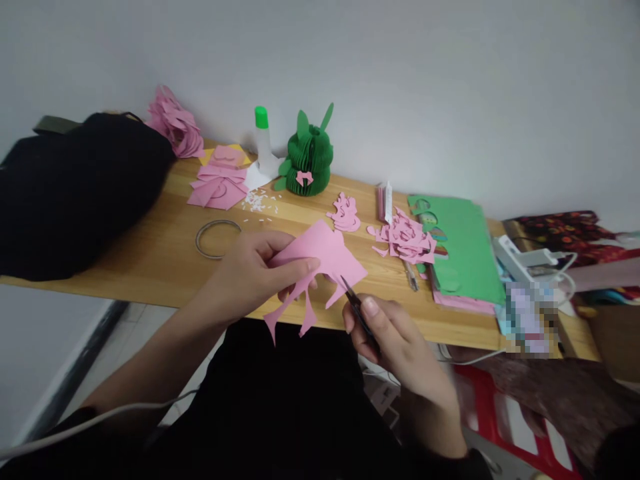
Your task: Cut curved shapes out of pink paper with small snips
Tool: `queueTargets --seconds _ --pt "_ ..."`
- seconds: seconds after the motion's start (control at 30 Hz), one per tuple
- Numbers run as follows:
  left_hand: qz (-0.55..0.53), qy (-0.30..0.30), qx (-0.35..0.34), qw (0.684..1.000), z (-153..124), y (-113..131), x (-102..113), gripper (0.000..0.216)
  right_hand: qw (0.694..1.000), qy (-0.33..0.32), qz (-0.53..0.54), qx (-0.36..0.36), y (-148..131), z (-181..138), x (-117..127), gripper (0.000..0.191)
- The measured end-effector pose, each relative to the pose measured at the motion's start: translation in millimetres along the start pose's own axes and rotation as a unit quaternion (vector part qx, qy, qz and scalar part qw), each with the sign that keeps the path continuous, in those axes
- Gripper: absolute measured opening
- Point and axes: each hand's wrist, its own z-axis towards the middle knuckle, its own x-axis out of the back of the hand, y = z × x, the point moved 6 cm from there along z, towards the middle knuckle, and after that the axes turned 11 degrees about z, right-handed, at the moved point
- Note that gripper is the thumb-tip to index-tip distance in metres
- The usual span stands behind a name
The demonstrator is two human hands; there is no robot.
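My left hand (260,267) pinches a sheet of pink paper (325,247) between thumb and fingers above the table's front edge. Ragged strips hang from the sheet's lower side, where pieces have been cut out. In my right hand (395,333) is a pair of dark scissors (361,312), fingers wrapped round the handles. Their blades point up and left and meet the paper near its lower right part. Beyond the sheet lie a few pink cut-out shapes (345,213). A green honeycomb-paper figure (310,160) with two upright ears and a pink bow stands by the wall.
A glue stick with a green cap (261,119) stands near small white scraps (257,200). Folded pink paper (220,187), a ring-shaped band (200,239) and a black bag (80,193) are to the left. Pink scraps (407,237), green sheets (463,247) and a white power strip (520,263) lie right.
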Motion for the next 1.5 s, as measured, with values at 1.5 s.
queueTargets --seconds 1.5 --pt "-0.235 0.049 0.115 0.964 8.5 -26.0 -5.5 0.034 0.97 0.15 0.187 0.033 4.7 10.2 12.6 0.055"
